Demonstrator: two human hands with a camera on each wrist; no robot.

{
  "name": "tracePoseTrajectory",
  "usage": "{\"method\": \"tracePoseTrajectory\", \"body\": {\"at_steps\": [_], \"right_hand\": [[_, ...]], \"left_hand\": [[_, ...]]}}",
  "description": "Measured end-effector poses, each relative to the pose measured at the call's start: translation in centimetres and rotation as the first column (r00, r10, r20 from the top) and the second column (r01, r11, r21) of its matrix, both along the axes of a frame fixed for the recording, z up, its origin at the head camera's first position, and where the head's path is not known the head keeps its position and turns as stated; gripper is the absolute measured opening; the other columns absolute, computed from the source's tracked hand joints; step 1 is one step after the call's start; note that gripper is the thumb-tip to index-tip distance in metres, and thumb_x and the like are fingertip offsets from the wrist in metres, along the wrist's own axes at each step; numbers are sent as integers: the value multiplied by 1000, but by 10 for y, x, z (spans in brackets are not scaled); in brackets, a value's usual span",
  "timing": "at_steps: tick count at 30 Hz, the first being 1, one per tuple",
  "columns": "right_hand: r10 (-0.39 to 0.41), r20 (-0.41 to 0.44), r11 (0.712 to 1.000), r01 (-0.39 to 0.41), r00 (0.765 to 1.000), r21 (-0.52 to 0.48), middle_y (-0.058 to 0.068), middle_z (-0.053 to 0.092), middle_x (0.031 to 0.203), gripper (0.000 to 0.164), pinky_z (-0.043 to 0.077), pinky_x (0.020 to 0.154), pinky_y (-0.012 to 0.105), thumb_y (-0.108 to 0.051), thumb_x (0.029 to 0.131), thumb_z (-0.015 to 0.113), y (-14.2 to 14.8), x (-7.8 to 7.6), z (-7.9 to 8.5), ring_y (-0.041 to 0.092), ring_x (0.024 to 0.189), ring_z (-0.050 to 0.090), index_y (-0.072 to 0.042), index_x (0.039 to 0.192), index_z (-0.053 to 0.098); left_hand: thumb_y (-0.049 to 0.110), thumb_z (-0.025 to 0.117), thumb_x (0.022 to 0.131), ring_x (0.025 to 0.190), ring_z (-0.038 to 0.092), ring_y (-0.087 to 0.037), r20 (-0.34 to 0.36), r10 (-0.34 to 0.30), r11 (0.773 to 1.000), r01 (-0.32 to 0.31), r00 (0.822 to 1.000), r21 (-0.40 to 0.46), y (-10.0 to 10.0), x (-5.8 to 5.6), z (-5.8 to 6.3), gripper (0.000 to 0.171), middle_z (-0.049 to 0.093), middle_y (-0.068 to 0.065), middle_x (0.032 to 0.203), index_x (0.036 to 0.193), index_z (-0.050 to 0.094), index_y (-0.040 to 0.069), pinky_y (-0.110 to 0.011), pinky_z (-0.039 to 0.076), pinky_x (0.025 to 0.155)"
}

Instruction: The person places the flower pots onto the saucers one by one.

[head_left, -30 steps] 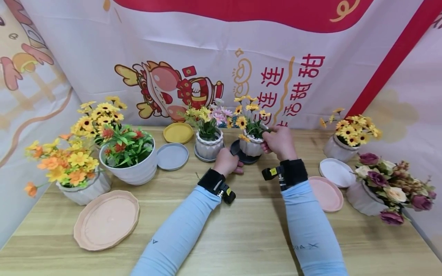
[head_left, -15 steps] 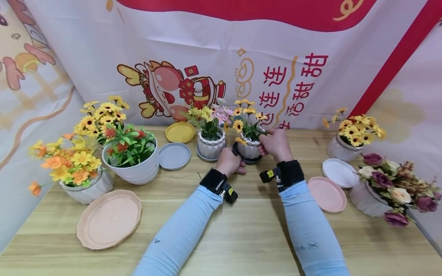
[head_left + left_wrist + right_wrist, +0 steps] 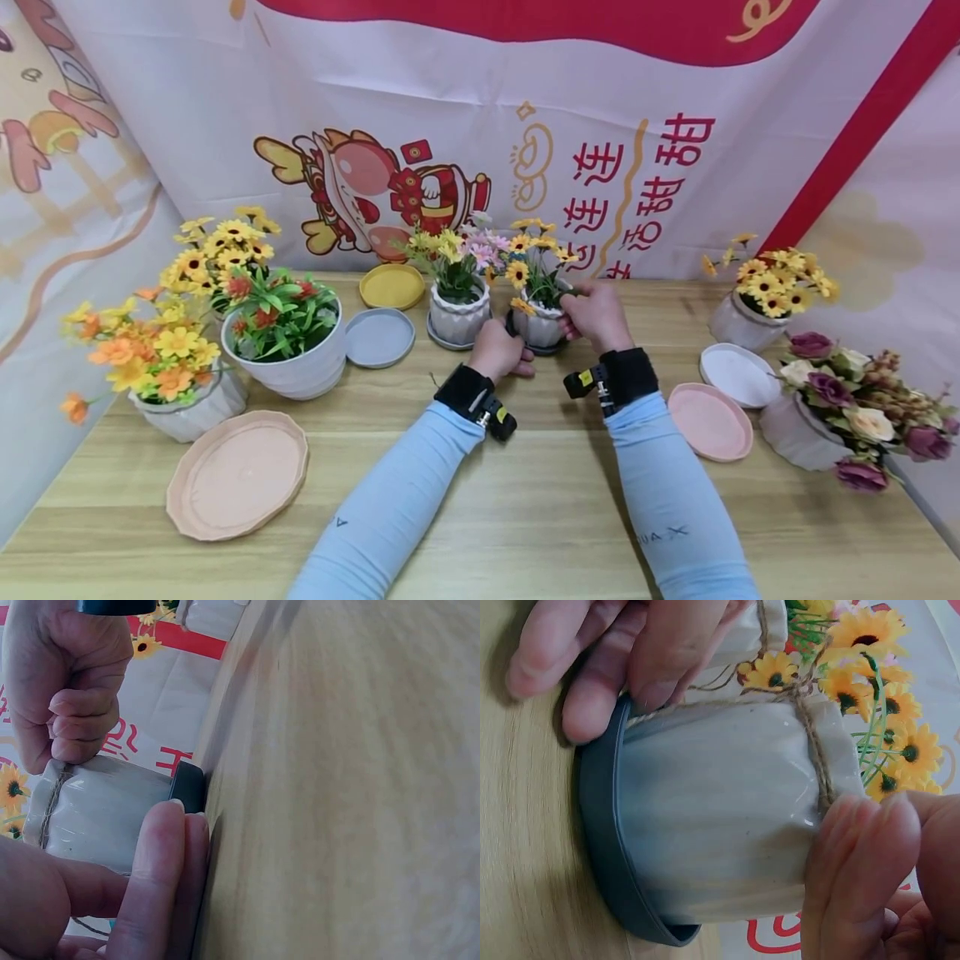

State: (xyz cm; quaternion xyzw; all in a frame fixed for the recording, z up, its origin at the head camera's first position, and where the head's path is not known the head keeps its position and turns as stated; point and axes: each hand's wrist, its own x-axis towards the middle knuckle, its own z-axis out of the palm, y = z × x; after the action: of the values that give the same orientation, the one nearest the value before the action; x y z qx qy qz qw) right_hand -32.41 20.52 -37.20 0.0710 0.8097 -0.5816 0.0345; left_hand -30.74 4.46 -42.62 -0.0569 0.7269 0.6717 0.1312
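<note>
In the head view, my right hand [image 3: 600,317] pinches the rim of a small white flowerpot [image 3: 540,327] with yellow-orange daisies. A twine cord circles this pot's neck [image 3: 814,750]. The pot stands in a dark saucer [image 3: 600,825], close to upright. My left hand [image 3: 495,352] pinches the saucer's near-left edge, its thumb at the inner side and fingers outside, as the right wrist view shows. Just left is another white pot [image 3: 459,321] with pink and yellow flowers, on a grey saucer [image 3: 442,340]. Part of the dark saucer is hidden by my left hand.
Left: a yellow saucer [image 3: 392,287], a grey-blue saucer [image 3: 379,337], a peach tray [image 3: 237,475] and several potted flowers. Right: a white saucer [image 3: 738,375], a pink saucer [image 3: 709,421], a daisy pot [image 3: 746,325] and a rose pot [image 3: 802,433]. A printed cloth [image 3: 420,67] hangs behind.
The daisy pot has shifted slightly left within the dark saucer, with my right hand on its rim. My left hand keeps its hold on the saucer. The head view has shifted a little.
</note>
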Motion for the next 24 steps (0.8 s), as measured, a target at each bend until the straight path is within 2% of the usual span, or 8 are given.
{"method": "tracePoseTrajectory", "body": {"at_steps": [7, 12, 18, 21, 24], "right_hand": [[35, 24, 999, -34, 999, -12, 9, 67, 67, 48, 58, 49, 27, -6, 94, 52, 5, 0, 1, 13, 51, 62, 2, 141, 50], [63, 21, 997, -64, 998, 43, 16, 68, 76, 48, 61, 56, 32, -6, 95, 49, 18, 8, 15, 14, 55, 64, 2, 142, 49], [35, -50, 988, -28, 998, 150, 14, 68, 74, 39, 61, 58, 33, -12, 100, 51, 42, 34, 38, 15, 56, 65, 2, 135, 58], [45, -54, 969, -30, 998, 243, 13, 68, 74, 37, 61, 57, 32, -13, 99, 50, 54, 50, 45, 15, 58, 65, 2, 131, 60], [53, -55, 935, -30, 997, 355, 14, 69, 75, 36, 60, 57, 31, -13, 99, 49, 70, 67, 46, 16, 59, 65, 1, 128, 62]], "left_hand": [[-5, 46, 96, 54, 69, -30, 0, -5, 1000, 5, 1000, 14, 0, -1, -1, 34, 67, -20, 73, 129, 50, 0, -38, 61, 54], [-4, 46, 97, 52, 68, -27, 4, -13, 1000, 13, 1000, 13, 3, -1, -1, 38, 68, -22, 76, 135, 48, 0, -37, 61, 54], [-3, 47, 98, 47, 65, -21, 4, -26, 1000, 26, 1000, -12, 3, -4, -1, 45, 68, -20, 76, 143, 42, 1, -35, 61, 55], [-1, 48, 99, 49, 66, -23, 3, -26, 1000, 26, 1000, -17, 2, -4, -2, 41, 68, -19, 75, 140, 45, 0, -35, 61, 55], [1, 48, 100, 51, 67, -25, 5, -24, 1000, 24, 1000, -10, 1, -1, -3, 43, 67, -19, 76, 142, 44, 2, -36, 61, 56]]}}
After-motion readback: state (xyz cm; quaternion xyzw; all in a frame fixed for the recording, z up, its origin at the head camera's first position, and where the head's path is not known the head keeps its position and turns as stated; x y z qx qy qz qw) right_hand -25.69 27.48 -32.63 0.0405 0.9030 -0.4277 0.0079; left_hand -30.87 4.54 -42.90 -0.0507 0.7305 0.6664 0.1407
